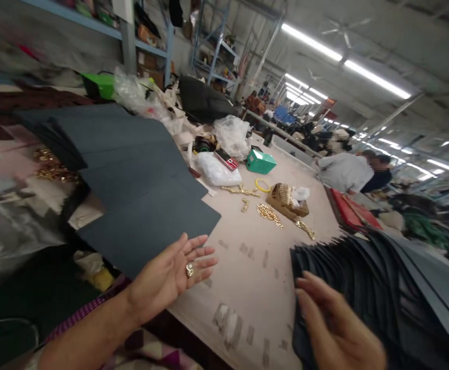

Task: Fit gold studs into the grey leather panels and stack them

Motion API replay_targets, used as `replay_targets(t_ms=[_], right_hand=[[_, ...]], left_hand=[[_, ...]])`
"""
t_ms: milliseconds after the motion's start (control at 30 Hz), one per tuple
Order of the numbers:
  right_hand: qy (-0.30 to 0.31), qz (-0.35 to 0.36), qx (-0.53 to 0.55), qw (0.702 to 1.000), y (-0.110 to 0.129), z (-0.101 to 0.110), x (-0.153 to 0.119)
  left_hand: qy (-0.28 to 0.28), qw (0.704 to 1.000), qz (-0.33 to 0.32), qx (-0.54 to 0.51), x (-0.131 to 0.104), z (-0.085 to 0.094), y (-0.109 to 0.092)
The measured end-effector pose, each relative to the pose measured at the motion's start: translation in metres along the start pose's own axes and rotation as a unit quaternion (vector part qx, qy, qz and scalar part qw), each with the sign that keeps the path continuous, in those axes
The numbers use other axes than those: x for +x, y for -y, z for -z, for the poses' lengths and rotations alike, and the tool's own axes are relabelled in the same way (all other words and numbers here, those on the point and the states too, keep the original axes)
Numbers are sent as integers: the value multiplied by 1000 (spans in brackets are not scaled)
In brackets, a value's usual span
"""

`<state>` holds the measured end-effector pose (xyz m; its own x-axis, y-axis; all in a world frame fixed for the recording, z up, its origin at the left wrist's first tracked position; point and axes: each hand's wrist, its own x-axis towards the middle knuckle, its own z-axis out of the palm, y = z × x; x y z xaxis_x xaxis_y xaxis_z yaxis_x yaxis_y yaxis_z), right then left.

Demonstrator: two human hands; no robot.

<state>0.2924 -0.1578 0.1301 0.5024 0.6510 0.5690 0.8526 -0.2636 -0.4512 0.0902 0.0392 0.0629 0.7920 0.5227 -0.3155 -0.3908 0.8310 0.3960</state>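
Note:
My left hand (170,272) is palm up with its fingers stretched out, in front of a spread of dark grey sheets (139,169). A small gold ring-like piece (189,270) shows at the base of its fingers; whether it is worn or loose I cannot tell. On the right, my right hand (336,324) is loosely curved, thumb and fingers a little apart, with nothing visible between them. It is beside a fanned stack of dark panels (363,277); contact with the stack is unclear. Blur softens both hands.
Gold chain pieces (269,215) lie mid-table near a cardboard box (288,201), a yellow ring (263,185) and a green box (261,161). A phone with red keys (227,159) rests on a white plastic bag (218,172). People (345,169) are beyond the table.

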Motion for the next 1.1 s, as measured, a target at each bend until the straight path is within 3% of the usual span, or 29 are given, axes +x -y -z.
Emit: replay_targets(t_ms=[100,200,300,500,733,867,933,1000,1100], right_hand=[[144,141,99,975,39,-64,-6],[208,160,166,951,71,-107,-10],[249,142,164,944,85,-130,-11],[340,61,213,914,85,-153,-5],[300,151,290,896,102,-183,-13],[375,39,370,849,123,-192,-7],[390,-10,377,840,128,-199,3],[362,-9,346,866,124,-210,19],[294,49,263,918,109,-230,42]], left_hand=[[26,1000,-10,5,-1,0,5],[39,999,-13,19,-3,5,8],[36,999,-15,31,-3,11,9],[-11,999,-39,21,-5,24,8],[-83,990,-104,-39,-17,35,-10],[-167,970,-152,-87,-27,46,-31],[-207,960,-172,-83,-36,55,-38],[-244,949,-193,-53,-48,66,-41],[-295,928,-228,23,-65,88,-38]])
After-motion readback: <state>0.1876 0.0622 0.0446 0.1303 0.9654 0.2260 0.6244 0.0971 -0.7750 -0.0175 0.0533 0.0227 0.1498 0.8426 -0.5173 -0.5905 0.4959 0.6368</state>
